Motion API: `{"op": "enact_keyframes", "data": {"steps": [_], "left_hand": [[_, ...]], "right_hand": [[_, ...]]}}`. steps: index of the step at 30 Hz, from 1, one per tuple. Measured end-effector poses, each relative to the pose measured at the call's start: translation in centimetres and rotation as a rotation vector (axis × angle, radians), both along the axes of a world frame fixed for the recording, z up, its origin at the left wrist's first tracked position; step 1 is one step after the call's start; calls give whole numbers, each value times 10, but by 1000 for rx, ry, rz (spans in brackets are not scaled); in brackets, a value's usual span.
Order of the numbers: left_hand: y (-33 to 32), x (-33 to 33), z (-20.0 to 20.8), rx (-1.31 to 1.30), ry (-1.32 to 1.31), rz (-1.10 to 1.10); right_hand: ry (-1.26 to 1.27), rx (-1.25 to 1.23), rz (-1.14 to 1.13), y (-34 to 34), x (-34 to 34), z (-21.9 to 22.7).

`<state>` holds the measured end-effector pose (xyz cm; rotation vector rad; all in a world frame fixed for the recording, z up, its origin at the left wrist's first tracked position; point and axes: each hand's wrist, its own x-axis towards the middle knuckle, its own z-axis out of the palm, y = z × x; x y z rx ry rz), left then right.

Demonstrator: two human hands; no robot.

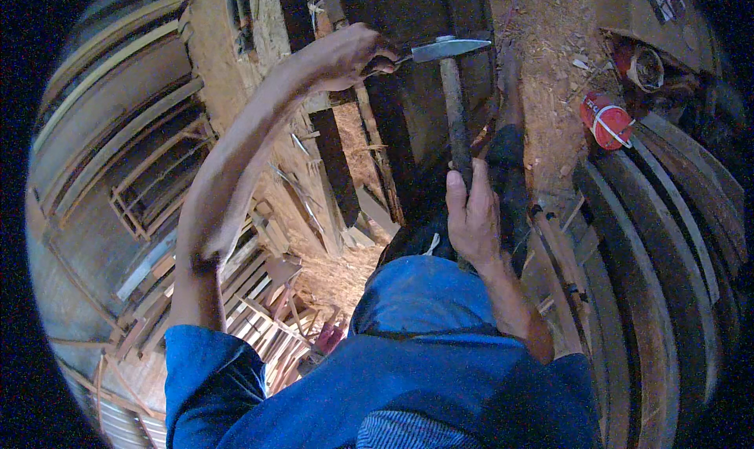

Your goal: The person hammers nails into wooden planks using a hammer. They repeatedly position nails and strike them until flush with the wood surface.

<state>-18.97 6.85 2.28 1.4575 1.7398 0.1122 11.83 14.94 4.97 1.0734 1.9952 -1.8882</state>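
My right hand [475,221] is wrapped round the lower handle of a hammer [455,103]. Its pale metal head points away from me, with a long tapered end toward the right. My left hand [363,54] reaches across at the far side, fingers closed, close to the left face of the hammer head. A thin dark piece shows between those fingers and the head; what it is, I cannot make out. Beneath both hands lies a broad dark wooden panel [424,13], next to a rough timber frame [373,154] on its left.
Wood shavings [542,72] cover the floor. A red bucket [606,121] with a white handle stands at the right, near long stacked boards [628,237]. Many timber strips [263,300] lie at the lower left, and planks [118,80] lean at the far left.
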Motion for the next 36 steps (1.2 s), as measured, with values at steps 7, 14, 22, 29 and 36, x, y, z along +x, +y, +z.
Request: {"op": "enact_keyframes", "data": {"steps": [7, 14, 22, 29, 36], "left_hand": [[7, -1, 0, -48, 10, -43], [16, -2, 3, -185, 31, -17], [15, 0, -4, 27, -3, -37], [25, 2, -21, -254, 84, -133], [29, -1, -25, -273, -56, -124]], "right_hand": [[-7, -54, -192, -15, 5, -9], [3, -199, -263, -12, 10, -14], [-64, -35, -132, -8, 6, -17], [-118, -115, -98, -7, 21, -26], [-150, -348, -288, -2, 20, -22]]}}
